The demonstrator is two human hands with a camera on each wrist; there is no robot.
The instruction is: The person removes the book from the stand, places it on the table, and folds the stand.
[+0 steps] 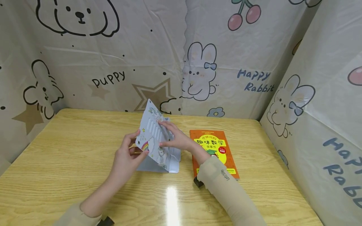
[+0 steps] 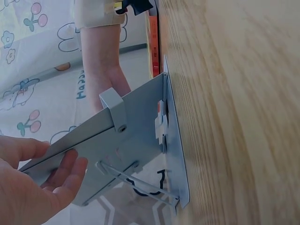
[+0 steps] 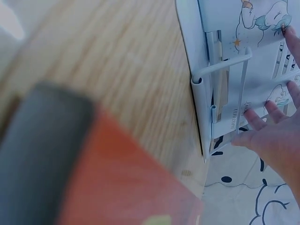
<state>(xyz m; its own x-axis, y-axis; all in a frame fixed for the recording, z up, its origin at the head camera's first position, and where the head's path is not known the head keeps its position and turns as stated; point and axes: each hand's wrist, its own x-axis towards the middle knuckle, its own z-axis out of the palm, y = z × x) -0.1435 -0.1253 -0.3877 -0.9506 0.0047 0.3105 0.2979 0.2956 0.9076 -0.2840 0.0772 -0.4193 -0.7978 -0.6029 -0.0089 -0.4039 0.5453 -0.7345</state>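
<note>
Wood-grain table (image 1: 70, 157), cartoon curtain (image 1: 155, 47) behind; pale metal book stand (image 1: 154, 138) sits mid-table, partly unfolded, slotted, with rainbow, cloud and star print; left hand (image 1: 128, 155) pinches its left edge, right hand (image 1: 178, 138) fingers spread against its printed face; orange book (image 1: 216, 150) beside

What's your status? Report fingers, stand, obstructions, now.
Left fingers pinch stand; right fingers spread against it. Stand open at an angle. Nothing visibly blocking; orange book apart, to the right.
</note>
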